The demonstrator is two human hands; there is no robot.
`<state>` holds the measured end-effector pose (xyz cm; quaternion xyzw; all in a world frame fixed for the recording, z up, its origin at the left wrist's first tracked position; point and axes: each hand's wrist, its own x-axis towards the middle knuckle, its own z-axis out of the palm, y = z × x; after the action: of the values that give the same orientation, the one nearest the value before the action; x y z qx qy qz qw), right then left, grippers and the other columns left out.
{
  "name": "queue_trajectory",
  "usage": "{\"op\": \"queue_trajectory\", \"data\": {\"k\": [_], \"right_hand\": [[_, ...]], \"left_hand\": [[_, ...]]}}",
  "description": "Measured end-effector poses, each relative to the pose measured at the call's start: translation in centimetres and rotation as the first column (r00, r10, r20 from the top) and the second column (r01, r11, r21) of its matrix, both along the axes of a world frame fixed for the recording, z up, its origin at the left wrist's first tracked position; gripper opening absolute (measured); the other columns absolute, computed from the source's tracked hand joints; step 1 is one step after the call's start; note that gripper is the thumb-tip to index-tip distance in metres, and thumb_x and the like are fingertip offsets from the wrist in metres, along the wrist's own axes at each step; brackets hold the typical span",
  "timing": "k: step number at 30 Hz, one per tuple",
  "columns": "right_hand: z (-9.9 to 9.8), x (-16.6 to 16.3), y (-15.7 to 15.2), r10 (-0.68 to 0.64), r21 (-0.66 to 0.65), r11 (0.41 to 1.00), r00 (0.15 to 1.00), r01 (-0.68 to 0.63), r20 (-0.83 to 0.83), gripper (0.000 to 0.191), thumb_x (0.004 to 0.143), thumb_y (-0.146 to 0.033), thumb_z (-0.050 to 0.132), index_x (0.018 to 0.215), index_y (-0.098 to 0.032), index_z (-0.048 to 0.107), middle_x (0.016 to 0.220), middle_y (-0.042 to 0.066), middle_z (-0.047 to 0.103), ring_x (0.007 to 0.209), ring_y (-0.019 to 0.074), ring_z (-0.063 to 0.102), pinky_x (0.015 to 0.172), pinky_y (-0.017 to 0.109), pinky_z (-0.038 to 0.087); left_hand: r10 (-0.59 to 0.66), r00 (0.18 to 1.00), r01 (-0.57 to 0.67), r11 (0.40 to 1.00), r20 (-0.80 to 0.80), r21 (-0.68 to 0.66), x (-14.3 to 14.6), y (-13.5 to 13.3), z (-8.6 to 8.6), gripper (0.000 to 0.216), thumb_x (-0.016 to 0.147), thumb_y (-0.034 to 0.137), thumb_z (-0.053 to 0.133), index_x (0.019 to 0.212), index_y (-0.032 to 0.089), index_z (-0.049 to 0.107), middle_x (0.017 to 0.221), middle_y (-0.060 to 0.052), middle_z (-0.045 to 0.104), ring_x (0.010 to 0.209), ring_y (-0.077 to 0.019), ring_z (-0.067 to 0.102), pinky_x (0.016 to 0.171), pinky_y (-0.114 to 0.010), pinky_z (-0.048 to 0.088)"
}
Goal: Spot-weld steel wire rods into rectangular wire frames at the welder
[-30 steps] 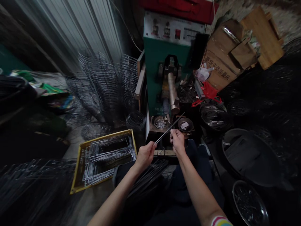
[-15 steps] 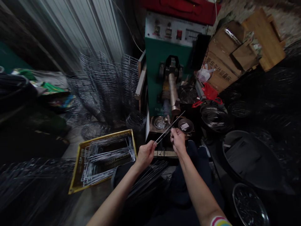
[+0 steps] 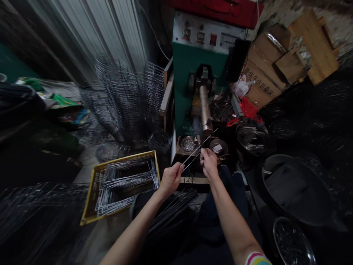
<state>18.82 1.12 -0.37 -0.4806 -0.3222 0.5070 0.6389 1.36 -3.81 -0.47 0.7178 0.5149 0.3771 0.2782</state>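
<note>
"In front of the green machine (image 3: 182, 86), how are the hands placed in the head view?"

"Low and near the middle, beneath a thick metal cylinder (image 3: 204, 106) that juts from the machine. The left hand (image 3: 171, 179) is nearer the wearer; its thumb and fingertips pinch the near end of a thin metal wire (image 3: 190, 156)."

"And the right hand (image 3: 210, 163)?"

"Farther forward, fingers curled in, with thumb and forefinger pressed together on the wire partway along. Whether a small part is pinched there too, I can't tell."

"How does the wire lie?"

"Slantwise, from the left hand up past the right hand, its far end sticking out below the cylinder. A second strand (image 3: 191, 163) runs beside it between the hands; one bent piece or two, I can't tell."

"What is closest to it?"

"A round heap of small shiny metal bits (image 3: 188, 144) on its left, and on its right a dark shallow pan (image 3: 224, 147) with a pale scrap (image 3: 217, 148) inside."

"Farther out?"

"To the left, a yellow crate (image 3: 89, 198) with bent wire frames (image 3: 129, 180) in it, and behind that, tall stacks of wire baskets (image 3: 125, 99). To the right, a red plastic bag (image 3: 248, 107) near a cardboard box (image 3: 256, 86). A striped sleeve (image 3: 257, 259) shows on the right arm."
</note>
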Motion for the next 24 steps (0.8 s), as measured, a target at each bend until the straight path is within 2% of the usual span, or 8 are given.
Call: {"op": "queue_trajectory", "data": {"k": [5, 12, 17, 24], "right_hand": [[-0.1, -0.2, 0.1, -0.012, -0.007, 1.0, 1.0, 0.012, -0.009, 0.037, 0.072, -0.044, 0.072, 0.061, -0.02, 0.047, 0.049, -0.008, 0.043, 0.037, 0.0033, 0.029, 0.034, 0.018, 0.018], [0.2, 0.0, -0.2, -0.042, -0.018, 0.999, 0.999, 0.042, 0.002, 0.037, 0.068, -0.045, 0.073, 0.061, -0.02, 0.047, 0.046, -0.009, 0.042, 0.035, 0.003, 0.031, 0.032, 0.017, 0.02], [0.2, 1.2, 0.1, -0.057, -0.038, 0.998, 0.998, 0.057, 0.012, 0.037, 0.068, -0.045, 0.073, 0.061, -0.019, 0.047, 0.045, -0.01, 0.04, 0.034, 0.0029, 0.031, 0.032, 0.016, 0.02], [0.2, 1.9, 1.4, -0.087, 0.01, 0.996, 0.996, 0.087, 0.022, 0.044, 0.066, -0.05, 0.075, 0.059, -0.02, 0.043, 0.042, -0.01, 0.039, 0.032, 0.0031, 0.031, 0.032, 0.017, 0.019]], "left_hand": [[-0.009, 0.999, 0.01, 1.0, -0.041, 0.021, -0.3, 0.2, 0.3, 0.03, 0.096, 0.034, 0.039, 0.072, 0.019, 0.051, 0.055, 0.004, 0.045, 0.047, -0.0102, 0.042, 0.051, -0.021, 0.031], [-0.049, 0.995, 0.051, 0.998, -0.087, 0.03, -0.7, 0.6, 0.3, 0.031, 0.096, 0.034, 0.039, 0.07, 0.019, 0.047, 0.054, 0.005, 0.041, 0.047, -0.0089, 0.038, 0.051, -0.02, 0.028], [-0.11, 0.99, 0.117, 0.991, -0.088, 0.072, -0.4, 2.4, 0.5, 0.032, 0.096, 0.035, 0.037, 0.069, 0.019, 0.047, 0.053, 0.006, 0.037, 0.048, -0.0086, 0.033, 0.051, -0.02, 0.026], [-0.124, 0.985, 0.142, 0.979, -0.123, 0.148, -0.2, 4.8, 0.9, 0.032, 0.095, 0.032, 0.039, 0.067, 0.019, 0.045, 0.053, 0.006, 0.037, 0.047, -0.0088, 0.031, 0.05, -0.021, 0.024]]}}
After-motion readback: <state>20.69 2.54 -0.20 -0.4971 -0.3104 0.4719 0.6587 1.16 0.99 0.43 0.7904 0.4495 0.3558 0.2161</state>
